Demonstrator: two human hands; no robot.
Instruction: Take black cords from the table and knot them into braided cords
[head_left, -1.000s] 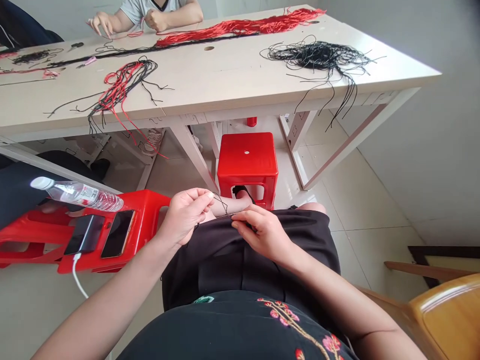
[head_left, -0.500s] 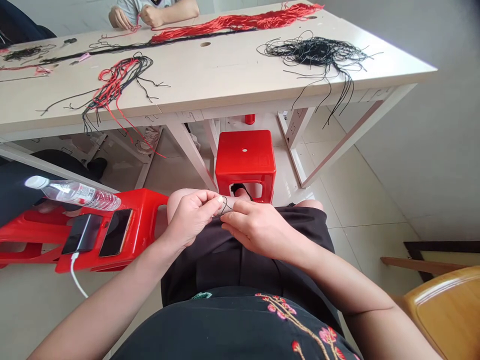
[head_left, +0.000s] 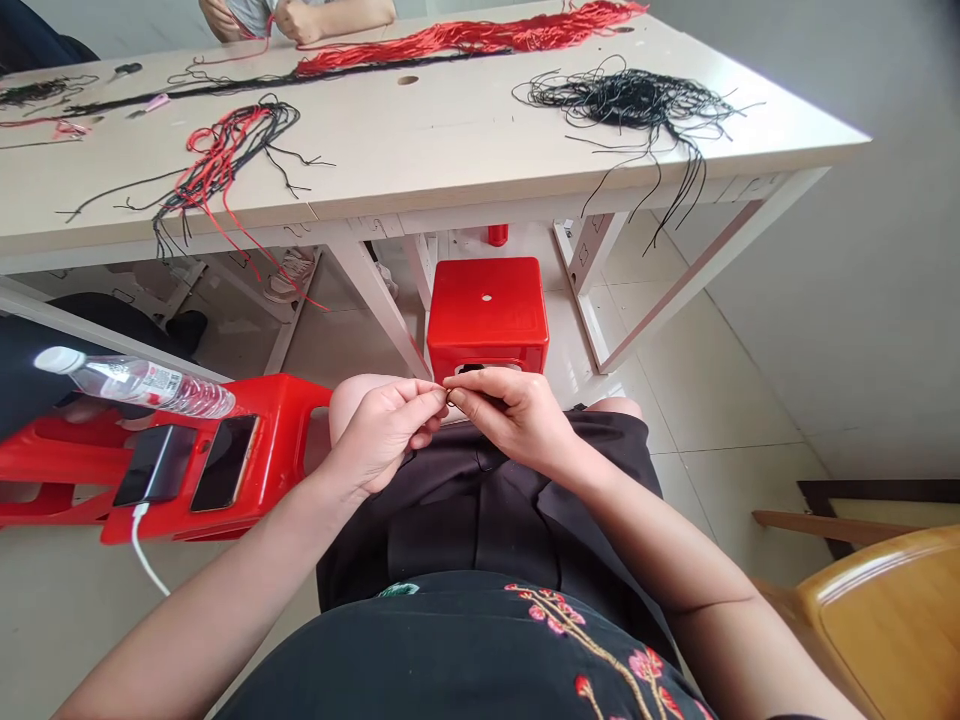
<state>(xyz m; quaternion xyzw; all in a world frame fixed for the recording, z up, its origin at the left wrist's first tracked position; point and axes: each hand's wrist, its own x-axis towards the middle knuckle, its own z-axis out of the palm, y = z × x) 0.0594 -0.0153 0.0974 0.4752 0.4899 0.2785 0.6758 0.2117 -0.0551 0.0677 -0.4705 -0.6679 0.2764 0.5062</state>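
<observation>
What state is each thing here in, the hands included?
Left hand: pinching black cord
Right hand: fingertips at that cord, grip unclear
Black cord: small loop, mostly hidden
Red-and-black cord bundle: loose, ends overhanging table
Black cord pile: tangled, ends overhanging
Plastic bottle: capped
Smartphone: screen dark
Power bank: cable plugged in
Red stool ahead: upright

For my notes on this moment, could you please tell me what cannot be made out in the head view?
All in the head view:
Thin dark cord: its path, and any knot, hidden by fingers of the left hand and right hand.
Bottle label: print too small to read.
Co-worker: head cut off by the top edge.
Wooden chair: cut off by the right edge.
</observation>
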